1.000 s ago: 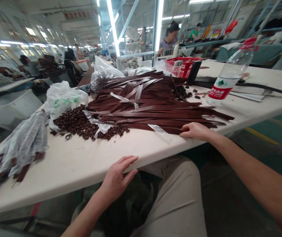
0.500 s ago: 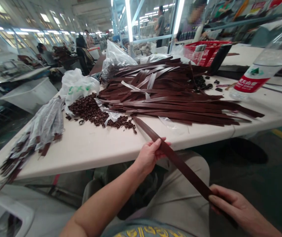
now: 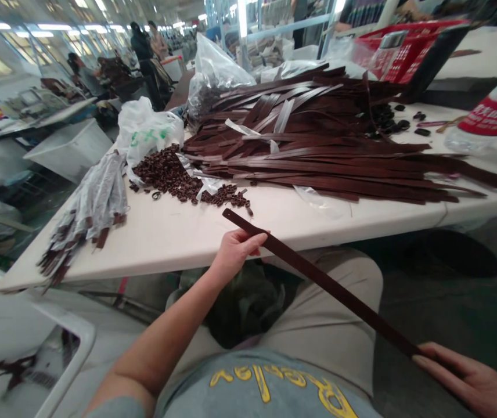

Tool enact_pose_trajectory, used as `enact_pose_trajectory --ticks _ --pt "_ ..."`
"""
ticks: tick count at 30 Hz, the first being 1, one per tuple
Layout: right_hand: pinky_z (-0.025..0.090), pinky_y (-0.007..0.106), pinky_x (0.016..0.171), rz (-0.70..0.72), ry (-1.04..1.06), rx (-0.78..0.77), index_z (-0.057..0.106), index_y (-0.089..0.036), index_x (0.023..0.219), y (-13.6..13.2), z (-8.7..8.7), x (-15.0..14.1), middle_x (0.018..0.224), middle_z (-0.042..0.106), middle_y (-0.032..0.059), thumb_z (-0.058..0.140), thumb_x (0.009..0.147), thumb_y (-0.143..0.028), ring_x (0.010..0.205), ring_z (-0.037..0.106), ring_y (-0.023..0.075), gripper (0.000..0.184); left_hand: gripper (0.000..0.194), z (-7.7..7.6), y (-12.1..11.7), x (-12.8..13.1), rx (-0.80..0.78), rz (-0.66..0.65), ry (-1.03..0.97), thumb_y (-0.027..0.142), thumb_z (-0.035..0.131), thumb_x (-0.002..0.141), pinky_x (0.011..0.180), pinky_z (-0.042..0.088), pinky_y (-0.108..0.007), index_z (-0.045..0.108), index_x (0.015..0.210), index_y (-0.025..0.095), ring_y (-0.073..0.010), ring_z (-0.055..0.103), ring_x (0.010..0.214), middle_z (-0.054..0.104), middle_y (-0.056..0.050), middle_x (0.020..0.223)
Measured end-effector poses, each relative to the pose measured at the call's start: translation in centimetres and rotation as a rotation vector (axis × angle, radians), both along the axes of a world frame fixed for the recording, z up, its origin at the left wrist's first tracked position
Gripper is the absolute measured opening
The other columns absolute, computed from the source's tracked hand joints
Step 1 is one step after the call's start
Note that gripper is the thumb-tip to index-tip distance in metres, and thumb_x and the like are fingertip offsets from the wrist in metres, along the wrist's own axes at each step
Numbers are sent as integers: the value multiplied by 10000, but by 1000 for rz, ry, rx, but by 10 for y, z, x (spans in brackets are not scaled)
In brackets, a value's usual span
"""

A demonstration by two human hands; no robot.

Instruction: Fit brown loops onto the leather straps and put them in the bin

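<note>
A long dark brown leather strap [image 3: 318, 277] stretches across my lap, slanting from the table edge down to the lower right. My left hand [image 3: 236, 249] is closed around its upper end, just below the white table [image 3: 179, 232]. My right hand [image 3: 475, 380] holds the strap's lower end at the bottom right, fingers laid along it. On the table lies a big heap of the same brown straps [image 3: 327, 145]. Beside the heap is a pile of small brown loops [image 3: 174, 177].
A bundle of straps in clear sleeves [image 3: 92, 209] lies at the table's left. White plastic bags [image 3: 146, 130], a red basket [image 3: 400, 49] and a water bottle [image 3: 492, 113] stand farther back. A white bin [image 3: 35, 348] is at the lower left. Other people work in the distance.
My right hand took one strap from the heap and drew it off the table toward my lap. My left hand closed on it and now holds its upper end, clear of the table.
</note>
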State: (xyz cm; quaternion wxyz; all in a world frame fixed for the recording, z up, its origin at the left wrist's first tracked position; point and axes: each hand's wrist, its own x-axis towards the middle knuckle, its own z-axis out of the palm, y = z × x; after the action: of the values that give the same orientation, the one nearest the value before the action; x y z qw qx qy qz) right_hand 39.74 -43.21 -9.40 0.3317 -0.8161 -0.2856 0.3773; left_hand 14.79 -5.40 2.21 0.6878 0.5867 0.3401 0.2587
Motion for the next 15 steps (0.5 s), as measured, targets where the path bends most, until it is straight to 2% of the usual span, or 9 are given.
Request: enact_pose_trajectory --ticks 3,4,6,8,10,12,15 --pt "497 562 788 -12 -177 -256 742 -460 688 -8 8 15 892 775 115 703 588 -609 839 723 411 184 366 -4 -14 -25 -62 -139 70 452 810 703 418 340 -200 786 880 132 -63 451 416 588 17 520" --pt "504 557 815 5 -239 -288 743 -413 702 -5 15 16 930 769 135 680 612 -593 872 722 403 210 377 -6 -20 -32 -101 -187 77 448 810 708 418 353 -198 787 926 141 -65 460 415 586 20 521" --pt "514 538 889 54 -402 -229 738 -333 782 10 30 10 1035 746 161 609 678 -547 961 712 383 270 361 -11 -29 -44 -163 -250 56 427 822 708 478 444 -203 786 950 162 -82 536 470 641 1 587" --pt "494 496 993 89 -583 -58 725 -275 957 37 48 -7 1223 685 167 537 768 -501 1107 670 352 349 301 -15 -36 -52 -171 -311 24 396 823 725 617 540 -237 784 918 168 -122 647 610 719 -42 733" --pt "466 446 1050 97 -668 103 682 -249 1121 72 66 -33 1344 624 146 461 888 -465 1204 621 301 387 259 -17 -39 -57 -107 -393 -6 359 816 747 746 569 -271 778 911 162 -163 698 752 751 -75 870" --pt "432 418 1097 165 -560 260 649 -232 1202 109 81 -62 1344 628 126 428 949 -429 1256 584 272 390 238 -19 -41 -59 0 -487 -33 331 802 769 797 564 -280 772 919 148 -177 703 811 753 -90 919" --pt "516 390 970 428 -153 283 664 -214 1181 158 93 -101 1203 702 109 426 963 -437 1108 656 257 392 208 -19 -42 -62 127 -567 -49 311 765 811 809 552 -265 765 931 141 -171 693 839 748 -91 929"
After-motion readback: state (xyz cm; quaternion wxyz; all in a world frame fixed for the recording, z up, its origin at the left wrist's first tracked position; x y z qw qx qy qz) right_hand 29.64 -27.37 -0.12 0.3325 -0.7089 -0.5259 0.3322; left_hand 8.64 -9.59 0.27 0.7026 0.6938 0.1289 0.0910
